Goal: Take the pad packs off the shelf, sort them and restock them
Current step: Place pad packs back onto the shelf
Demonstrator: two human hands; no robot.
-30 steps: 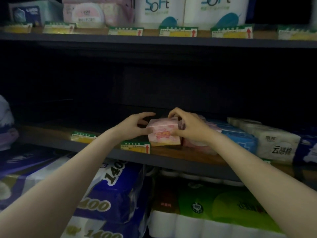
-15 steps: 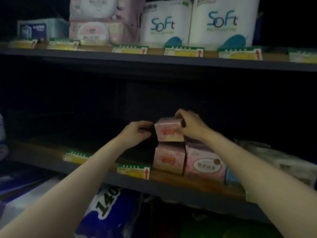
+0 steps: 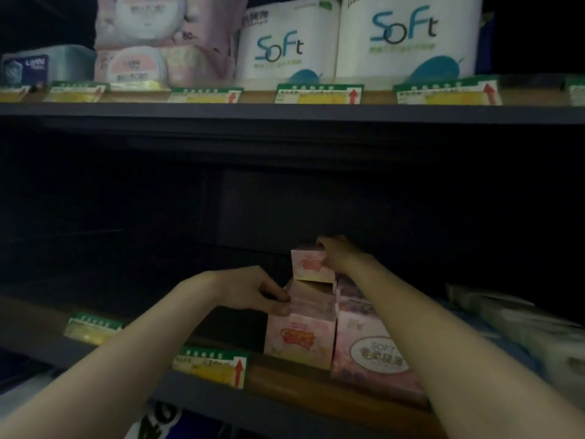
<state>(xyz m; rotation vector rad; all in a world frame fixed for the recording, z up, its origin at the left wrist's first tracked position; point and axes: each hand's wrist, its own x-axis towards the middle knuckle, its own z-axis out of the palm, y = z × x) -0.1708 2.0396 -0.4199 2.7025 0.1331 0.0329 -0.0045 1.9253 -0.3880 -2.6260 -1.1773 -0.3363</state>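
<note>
- The right hand (image 3: 340, 253) grasps the upper pink pad pack (image 3: 311, 264) at its top right corner, fingers curled over the far edge, as the pack sits tilted on the pack beneath it.
- The left hand (image 3: 253, 291) pinches the upper left edge of the lower pink pad pack (image 3: 300, 331), which stands at the front of the middle shelf (image 3: 285, 380), touching a larger pink SOFT-labelled pack (image 3: 373, 353) on its right.
- The stack looks unsteady: the top pack is set back and sits askew, so it could slide off the rear or left side when the right hand lets go.
- Any push from the left hand risks shifting the lower pack toward the open gap on its left, or forward over the shelf lip, taking the top pack with it.
- Dim light hides the back of the shelf; whether anything there would stop a sliding pack cannot be told.
- The two small packs are boxy with flat faces and fairly crisp edges, pale pink with a red-orange motif; their glossy film wrap is likely slippery.
- The larger pack looks softer and rounder at the corners.
- The shelf board appears to be brown wood with a dark metal front rail carrying a green-and-yellow price tag (image 3: 210, 364).
- White "Soft" tissue rolls (image 3: 405, 39) stand on the shelf above.
</note>
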